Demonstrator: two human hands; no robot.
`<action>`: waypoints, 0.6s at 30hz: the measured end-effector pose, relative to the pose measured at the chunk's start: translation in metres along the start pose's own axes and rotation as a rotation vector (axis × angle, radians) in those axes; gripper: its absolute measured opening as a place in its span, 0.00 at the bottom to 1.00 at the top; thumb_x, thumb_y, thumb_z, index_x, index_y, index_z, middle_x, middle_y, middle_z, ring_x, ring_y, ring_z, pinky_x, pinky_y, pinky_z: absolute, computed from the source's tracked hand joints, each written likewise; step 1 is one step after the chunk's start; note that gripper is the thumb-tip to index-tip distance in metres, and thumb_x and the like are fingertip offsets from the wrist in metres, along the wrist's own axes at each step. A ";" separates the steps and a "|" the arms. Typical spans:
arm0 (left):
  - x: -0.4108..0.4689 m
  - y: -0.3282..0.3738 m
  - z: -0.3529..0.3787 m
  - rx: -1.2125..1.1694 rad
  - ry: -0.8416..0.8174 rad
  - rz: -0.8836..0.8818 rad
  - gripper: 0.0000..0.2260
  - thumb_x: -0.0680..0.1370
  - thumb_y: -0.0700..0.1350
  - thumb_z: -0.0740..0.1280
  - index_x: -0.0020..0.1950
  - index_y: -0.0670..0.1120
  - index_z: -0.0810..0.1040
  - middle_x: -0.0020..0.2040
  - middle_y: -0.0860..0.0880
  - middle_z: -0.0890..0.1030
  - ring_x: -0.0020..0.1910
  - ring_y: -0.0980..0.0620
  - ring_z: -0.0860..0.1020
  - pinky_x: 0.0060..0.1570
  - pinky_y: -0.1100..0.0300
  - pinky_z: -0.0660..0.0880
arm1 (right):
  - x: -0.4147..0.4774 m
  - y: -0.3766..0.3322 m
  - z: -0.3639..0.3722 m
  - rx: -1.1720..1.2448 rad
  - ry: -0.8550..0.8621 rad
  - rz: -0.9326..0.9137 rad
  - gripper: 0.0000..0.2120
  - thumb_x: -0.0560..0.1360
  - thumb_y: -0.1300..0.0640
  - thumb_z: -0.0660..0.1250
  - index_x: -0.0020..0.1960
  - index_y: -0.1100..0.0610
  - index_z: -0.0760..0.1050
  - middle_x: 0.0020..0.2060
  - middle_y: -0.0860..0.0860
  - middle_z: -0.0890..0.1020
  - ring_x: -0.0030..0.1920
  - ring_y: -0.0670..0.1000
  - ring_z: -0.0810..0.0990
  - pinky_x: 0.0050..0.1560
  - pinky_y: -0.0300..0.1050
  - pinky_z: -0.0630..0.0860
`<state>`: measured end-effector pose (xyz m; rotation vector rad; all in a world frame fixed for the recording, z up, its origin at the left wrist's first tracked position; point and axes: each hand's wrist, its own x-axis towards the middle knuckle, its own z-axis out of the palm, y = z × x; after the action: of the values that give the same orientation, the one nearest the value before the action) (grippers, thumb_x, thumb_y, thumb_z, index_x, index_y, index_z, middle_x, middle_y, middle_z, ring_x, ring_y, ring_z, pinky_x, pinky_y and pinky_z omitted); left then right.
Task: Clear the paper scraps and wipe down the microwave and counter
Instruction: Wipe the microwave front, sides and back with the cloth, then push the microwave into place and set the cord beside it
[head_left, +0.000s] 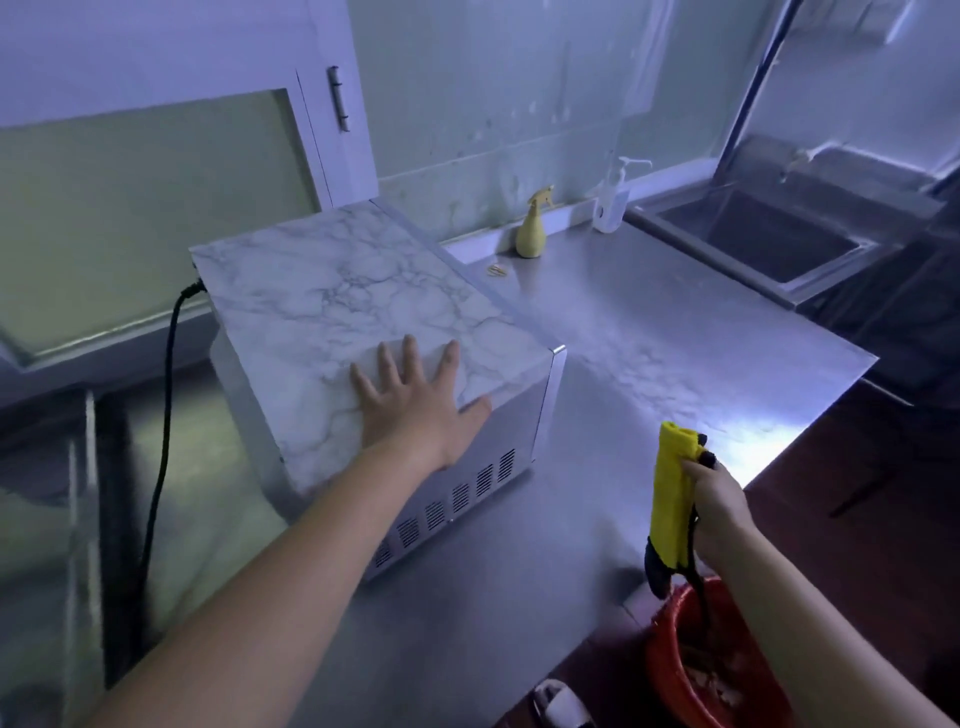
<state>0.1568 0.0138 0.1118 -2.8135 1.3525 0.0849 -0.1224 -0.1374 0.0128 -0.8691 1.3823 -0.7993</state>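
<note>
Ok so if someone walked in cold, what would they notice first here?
First, the marble-patterned microwave in the middle of the steel counter, with the left hand laid flat on its top. Then the bright yellow cloth gripped in the right hand at lower right, just above a red bucket.

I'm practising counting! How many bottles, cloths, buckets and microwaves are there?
Bottles: 2, yellow spray bottle, clear pump bottle
Cloths: 1, yellow cloth
Buckets: 1, red bucket
Microwaves: 1, marble-topped microwave
Total: 5
</note>
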 end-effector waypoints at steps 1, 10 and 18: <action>0.004 0.008 0.001 -0.006 0.022 -0.016 0.38 0.74 0.75 0.42 0.79 0.60 0.40 0.81 0.43 0.42 0.79 0.37 0.42 0.71 0.31 0.38 | 0.020 -0.005 0.001 -0.043 -0.032 -0.001 0.18 0.81 0.58 0.62 0.71 0.51 0.72 0.56 0.55 0.80 0.51 0.59 0.78 0.57 0.57 0.75; 0.033 0.088 -0.001 -0.028 0.124 -0.190 0.39 0.72 0.75 0.37 0.80 0.61 0.46 0.81 0.45 0.48 0.79 0.38 0.47 0.73 0.35 0.41 | 0.147 -0.071 0.002 -0.544 -0.220 -0.500 0.13 0.79 0.44 0.64 0.63 0.40 0.77 0.49 0.40 0.85 0.42 0.30 0.77 0.41 0.38 0.73; 0.030 0.091 0.000 -0.064 0.205 -0.216 0.34 0.73 0.75 0.43 0.77 0.64 0.54 0.80 0.49 0.56 0.78 0.43 0.54 0.75 0.39 0.47 | 0.136 -0.017 0.013 -1.251 -0.850 -0.469 0.14 0.77 0.53 0.69 0.63 0.50 0.79 0.57 0.50 0.82 0.58 0.52 0.81 0.61 0.51 0.76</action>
<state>0.1042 -0.0667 0.1111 -3.0731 1.0830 -0.1706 -0.1036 -0.2642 -0.0371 -2.2240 0.7732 0.2767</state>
